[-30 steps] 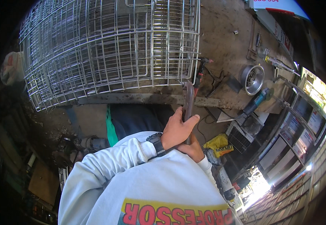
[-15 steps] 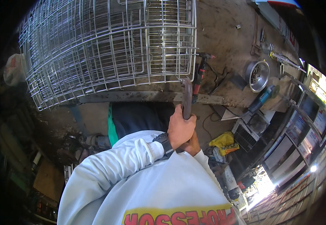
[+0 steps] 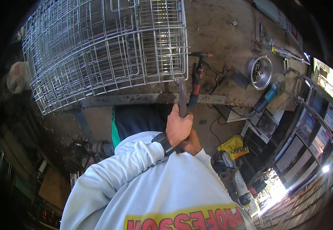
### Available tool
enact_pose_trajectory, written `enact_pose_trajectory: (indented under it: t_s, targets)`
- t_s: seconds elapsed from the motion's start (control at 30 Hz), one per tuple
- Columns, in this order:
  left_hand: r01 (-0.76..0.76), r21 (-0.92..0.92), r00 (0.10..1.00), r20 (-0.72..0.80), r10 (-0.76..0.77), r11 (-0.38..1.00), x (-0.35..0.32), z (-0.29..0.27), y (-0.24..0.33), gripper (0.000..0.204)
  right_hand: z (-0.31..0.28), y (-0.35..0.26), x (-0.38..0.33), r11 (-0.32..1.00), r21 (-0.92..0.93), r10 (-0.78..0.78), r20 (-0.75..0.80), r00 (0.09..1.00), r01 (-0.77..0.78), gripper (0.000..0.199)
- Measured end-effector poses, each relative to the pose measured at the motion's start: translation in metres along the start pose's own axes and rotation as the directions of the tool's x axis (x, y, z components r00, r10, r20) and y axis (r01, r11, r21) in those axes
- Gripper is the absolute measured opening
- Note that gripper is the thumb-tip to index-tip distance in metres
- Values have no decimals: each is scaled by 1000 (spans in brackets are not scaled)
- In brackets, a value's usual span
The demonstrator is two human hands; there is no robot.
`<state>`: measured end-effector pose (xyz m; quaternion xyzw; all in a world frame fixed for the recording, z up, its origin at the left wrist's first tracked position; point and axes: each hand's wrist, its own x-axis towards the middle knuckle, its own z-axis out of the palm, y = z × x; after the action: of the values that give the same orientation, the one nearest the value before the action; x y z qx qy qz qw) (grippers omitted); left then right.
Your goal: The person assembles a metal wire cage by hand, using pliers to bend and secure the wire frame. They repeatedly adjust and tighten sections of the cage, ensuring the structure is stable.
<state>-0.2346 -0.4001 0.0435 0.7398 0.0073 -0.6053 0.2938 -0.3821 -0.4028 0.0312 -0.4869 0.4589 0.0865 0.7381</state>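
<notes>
My left hand, with a dark watch at its wrist, is wrapped round a dark brown metal bar-like tool. The tool's far end touches the lower right corner of a wire cage, built of shiny metal rods and lying on the workbench. Just behind and below it, close to my body, is my right hand. Its fingers are curled, partly covered by the left hand, and what they hold is hidden. A red and black power tool lies right of the cage corner, close to the brown tool.
The brown workbench carries a metal bowl of small pieces and a blue angle grinder near its right end. A yellow bag lies on the floor at right. A whitish plastic bag sits left of the cage.
The view has shifted, so cage, bench tools and hands appear farther left. The brown tool stays at the cage corner. More of my right hand shows beneath the left.
</notes>
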Motion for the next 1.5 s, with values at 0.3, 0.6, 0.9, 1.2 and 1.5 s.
enact_pose_trajectory:
  t_s: [0.3,0.6,0.9,1.2,1.5]
  targets:
    - [-183,-78,983,-46,180,980,-1,7,-11,41,-2,12,4,993,78,-93,75,993,87,93]
    - [-184,-111,983,-49,179,977,1,4,-10,39,1,20,6,992,27,-124,7,992,124,85]
    - [-248,-99,969,-35,246,964,10,5,-21,41,11,8,16,990,24,-138,-90,986,141,80]
    - [-198,-78,980,-25,197,977,13,7,-21,39,13,19,13,1000,-18,-19,-154,988,17,73]
    - [-106,10,990,-96,107,994,11,10,-14,23,18,8,11,993,-23,-116,-145,983,114,62]
